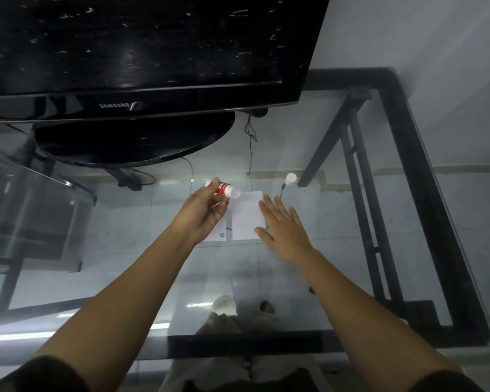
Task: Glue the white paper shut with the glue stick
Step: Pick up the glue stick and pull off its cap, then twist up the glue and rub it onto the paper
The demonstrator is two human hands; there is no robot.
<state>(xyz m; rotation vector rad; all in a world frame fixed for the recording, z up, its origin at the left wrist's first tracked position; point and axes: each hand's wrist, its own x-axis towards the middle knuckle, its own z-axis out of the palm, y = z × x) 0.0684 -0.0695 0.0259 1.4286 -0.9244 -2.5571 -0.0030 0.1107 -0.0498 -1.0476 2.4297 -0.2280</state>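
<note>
The white paper lies flat on the glass table, partly under my hands. My left hand holds the red-and-white glue stick above the paper's far left corner, its white end pointing right. My right hand is spread flat with fingers apart, resting at the paper's right edge. The glue stick's white cap stands on the glass just beyond my right hand.
A black Samsung monitor on a round base fills the far left of the table. Thin black cables run across the glass. The table's black frame runs along the right side.
</note>
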